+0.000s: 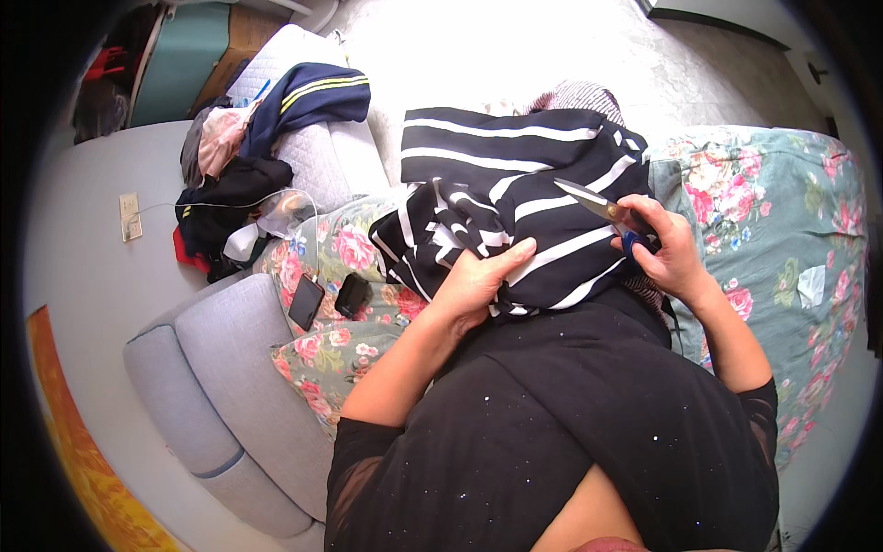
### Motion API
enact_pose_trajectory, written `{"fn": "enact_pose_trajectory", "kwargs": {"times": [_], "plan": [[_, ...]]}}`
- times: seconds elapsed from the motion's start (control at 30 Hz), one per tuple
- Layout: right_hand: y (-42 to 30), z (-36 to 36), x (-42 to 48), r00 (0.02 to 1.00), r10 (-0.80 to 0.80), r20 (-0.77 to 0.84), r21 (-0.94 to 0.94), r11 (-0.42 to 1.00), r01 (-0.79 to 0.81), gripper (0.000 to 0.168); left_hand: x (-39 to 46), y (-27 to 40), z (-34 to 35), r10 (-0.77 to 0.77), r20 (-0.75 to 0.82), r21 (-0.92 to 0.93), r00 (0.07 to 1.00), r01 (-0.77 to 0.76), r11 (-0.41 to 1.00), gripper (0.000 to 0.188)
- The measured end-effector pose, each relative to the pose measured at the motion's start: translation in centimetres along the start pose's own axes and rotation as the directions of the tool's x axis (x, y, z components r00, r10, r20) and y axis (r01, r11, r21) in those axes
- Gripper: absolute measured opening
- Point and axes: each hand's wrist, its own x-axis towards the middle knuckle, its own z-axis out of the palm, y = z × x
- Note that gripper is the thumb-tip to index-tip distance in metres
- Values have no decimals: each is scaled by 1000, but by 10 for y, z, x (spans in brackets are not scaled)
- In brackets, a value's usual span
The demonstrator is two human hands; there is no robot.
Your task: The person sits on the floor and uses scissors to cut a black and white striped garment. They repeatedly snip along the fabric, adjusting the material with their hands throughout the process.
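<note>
A black cloth with white stripes [552, 241] lies bunched over my lap. My left hand [483, 276] grips a gathered part of it, thumb on top and the other fingers hidden by the fabric. In my right hand [659, 245] is a pair of scissors [597, 201] with dark blue handles. Their blades point up and to the left over the striped cloth, and look nearly closed. A small white patch, perhaps a label [441, 234], shows among the folds just beyond my left hand.
I sit on a bed with a floral sheet [779, 228]. To the left lie a phone [307, 302] with a cable, a black case [352, 295] and a grey padded backrest [234, 359]. Piled clothes [234, 186] lie farther off. A crumpled white paper [811, 286] rests at the right.
</note>
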Motion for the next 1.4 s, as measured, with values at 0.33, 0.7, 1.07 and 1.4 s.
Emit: {"fn": "enact_pose_trajectory", "kwargs": {"times": [0.33,0.7,1.07,1.4], "plan": [[-6,-14,9,975,-173,141,-186,963,197,53,-5,9,1,19,29,-17,999,-19,1000,34],[-19,-33,25,900,-252,355,-371,846,383,61,-1,5,-1,63,-17,5,998,-62,998,26],[-21,-35,26,895,-263,360,-428,806,409,58,3,1,-4,93,-29,-5,995,-93,996,16],[-22,-36,26,890,-251,380,-486,764,423,56,6,-1,-11,67,-21,28,998,-66,997,15]]}}
